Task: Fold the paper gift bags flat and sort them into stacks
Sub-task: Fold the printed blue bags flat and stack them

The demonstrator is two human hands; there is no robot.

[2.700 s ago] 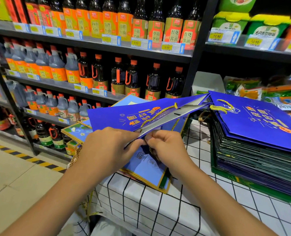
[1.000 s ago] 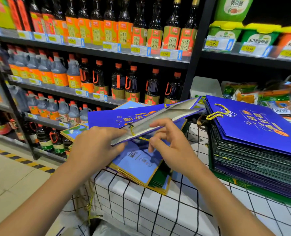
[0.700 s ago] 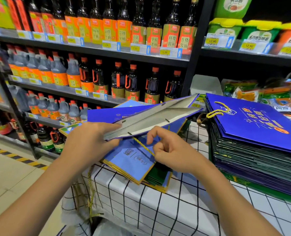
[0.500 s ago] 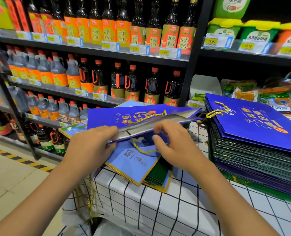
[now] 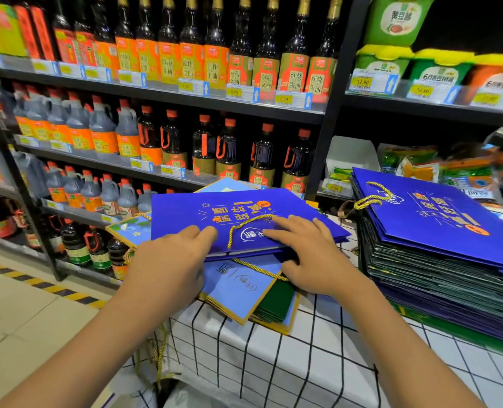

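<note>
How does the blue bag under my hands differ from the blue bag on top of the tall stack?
The bag under both hands lies on a low, untidy pile; the stack's top bag sits much higher on a neat pile. The first is pressed by fingers, the second untouched. Both are dark blue with orange print and gold cord handles.

Shelf price tags point(image 5: 363, 82): 12.90, 6.00. Green packs point(image 5: 438, 75): "6月香". Bottle labels point(image 5: 293, 76): "红烧酱油".
</note>
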